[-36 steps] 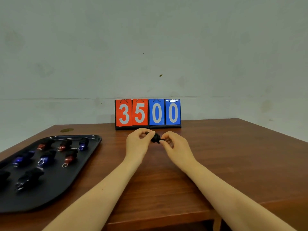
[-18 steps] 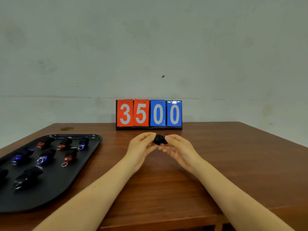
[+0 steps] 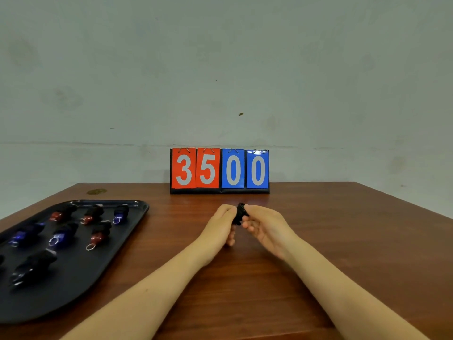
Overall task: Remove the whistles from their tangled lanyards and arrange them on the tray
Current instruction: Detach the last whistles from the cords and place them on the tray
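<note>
Whistle (image 3: 239, 214), black, small, probably light and rigid, pinched above the table (image 3: 343, 229) between left hand (image 3: 218, 225) and right hand (image 3: 266, 227); best gripped across its body.

A small black whistle (image 3: 239, 214) is held above the tabletop (image 3: 343, 229), pinched between the fingertips of both hands, the left hand (image 3: 219, 227) on one side and the right hand (image 3: 267, 227) on the other; its details are too small to make out. To the left lies a black tray (image 3: 81, 278) with whistles in rows: red ones (image 3: 96, 238), blue ones (image 3: 61, 238) with silver rings, and a black one (image 3: 33, 267) nearest the front edge.
</note>
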